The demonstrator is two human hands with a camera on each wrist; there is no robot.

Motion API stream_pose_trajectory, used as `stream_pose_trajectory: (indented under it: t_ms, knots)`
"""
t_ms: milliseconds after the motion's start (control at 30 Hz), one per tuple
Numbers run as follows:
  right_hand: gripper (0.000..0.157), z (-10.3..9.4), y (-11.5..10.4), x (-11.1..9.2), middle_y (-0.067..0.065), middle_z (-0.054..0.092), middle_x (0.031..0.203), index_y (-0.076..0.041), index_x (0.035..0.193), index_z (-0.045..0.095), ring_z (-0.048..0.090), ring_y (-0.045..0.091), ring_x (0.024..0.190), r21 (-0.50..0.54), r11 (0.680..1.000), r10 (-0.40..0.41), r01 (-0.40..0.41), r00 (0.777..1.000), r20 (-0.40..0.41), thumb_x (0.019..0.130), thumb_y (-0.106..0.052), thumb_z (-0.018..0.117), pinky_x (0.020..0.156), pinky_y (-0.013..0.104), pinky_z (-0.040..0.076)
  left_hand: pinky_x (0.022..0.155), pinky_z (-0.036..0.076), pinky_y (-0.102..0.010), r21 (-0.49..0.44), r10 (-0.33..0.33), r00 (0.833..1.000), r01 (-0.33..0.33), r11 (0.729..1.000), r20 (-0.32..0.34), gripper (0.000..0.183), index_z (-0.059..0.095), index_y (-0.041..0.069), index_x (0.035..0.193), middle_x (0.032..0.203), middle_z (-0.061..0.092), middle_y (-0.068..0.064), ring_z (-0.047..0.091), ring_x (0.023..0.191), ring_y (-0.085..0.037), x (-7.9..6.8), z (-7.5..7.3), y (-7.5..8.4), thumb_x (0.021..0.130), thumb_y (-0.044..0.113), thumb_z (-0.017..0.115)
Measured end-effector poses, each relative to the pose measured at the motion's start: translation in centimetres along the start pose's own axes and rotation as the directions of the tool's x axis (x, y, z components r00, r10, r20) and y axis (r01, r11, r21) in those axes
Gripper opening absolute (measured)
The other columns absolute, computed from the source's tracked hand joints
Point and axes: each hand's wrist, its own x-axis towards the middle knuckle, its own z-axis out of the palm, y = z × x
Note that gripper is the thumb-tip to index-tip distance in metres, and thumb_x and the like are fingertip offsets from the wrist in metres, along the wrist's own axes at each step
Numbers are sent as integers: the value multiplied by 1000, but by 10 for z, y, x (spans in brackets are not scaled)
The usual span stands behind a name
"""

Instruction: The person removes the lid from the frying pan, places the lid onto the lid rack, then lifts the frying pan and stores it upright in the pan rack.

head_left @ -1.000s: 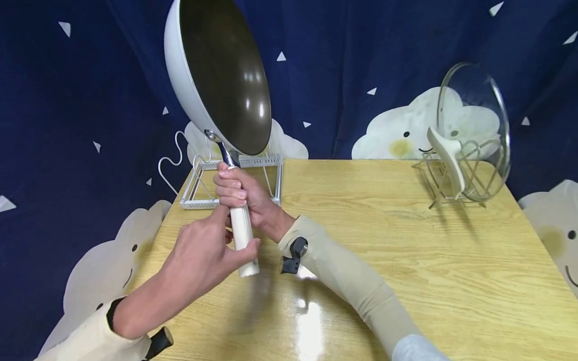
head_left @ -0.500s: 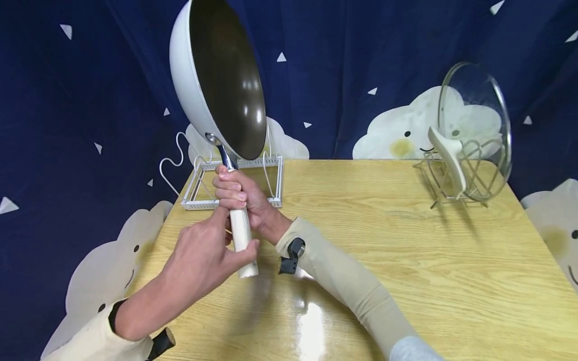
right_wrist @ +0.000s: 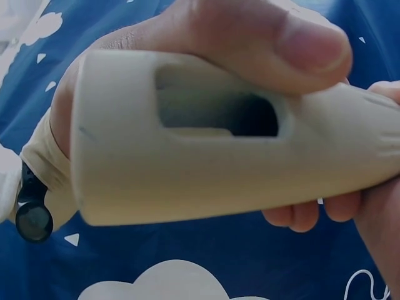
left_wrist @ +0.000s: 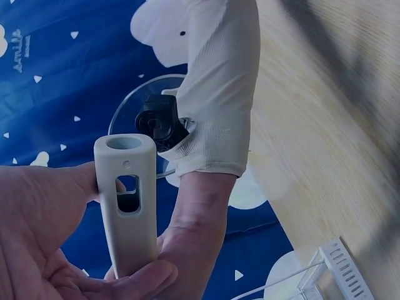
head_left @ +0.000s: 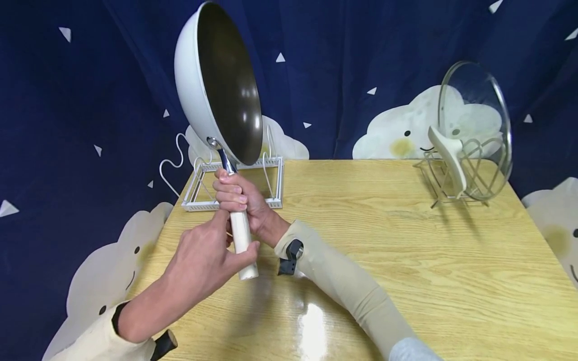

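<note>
A deep frying pan (head_left: 191, 80), white outside and dark brown inside, is held up on its side above the table, bowl uppermost. Its cream handle (head_left: 241, 230) points down toward me, joined to the bowl by a metal neck. My right hand (head_left: 241, 193) grips the handle's upper part, fingers wrapped around it. Lower down, my left hand (head_left: 203, 250) holds the same handle between thumb and fingers; some fingers are hidden behind it. The left wrist view shows the hollow end and slot of the handle (left_wrist: 128, 237). In the right wrist view a thumb (right_wrist: 312, 47) presses on the handle.
Behind the hands, a white wire rack (head_left: 198, 205) stands at the table's back left. At the back right, a glass lid (head_left: 492, 125) with a cream handle leans upright in a metal wire stand (head_left: 435, 200). A dark blue curtain (head_left: 325, 65) hangs behind the wooden table (head_left: 406, 250).
The pan's bowl has come down and slightly right, so its top rim now shows, and its opening looks narrower. Both hands keep their hold on the handle with little movement.
</note>
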Motion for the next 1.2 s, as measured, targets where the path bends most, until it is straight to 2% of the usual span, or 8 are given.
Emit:
stream_pose_trajectory:
  t_ms: [767, 1200]
  knots:
    - [35, -11, 7, -6, -7, 41, 57, -10, 87, 47, 44, 2, 40, 45, 999, -16, 17, 1000, -18, 103, -10, 16, 37, 10, 30, 48, 44, -29, -40, 15, 999, -13, 999, 30, 32, 60, 8, 97, 69, 61, 1, 53, 57, -9, -5, 4, -5, 78, 28, 77]
    - [31, -19, 8, -11, -6, 45, 58, -11, 88, 48, 48, 3, 42, 71, 997, -36, 37, 999, -11, 102, -8, 21, 37, 11, 33, 47, 41, -26, -47, 52, 998, -50, 998, 36, 31, 59, 10, 98, 68, 58, 5, 49, 55, -6, -5, 6, -5, 77, 26, 76]
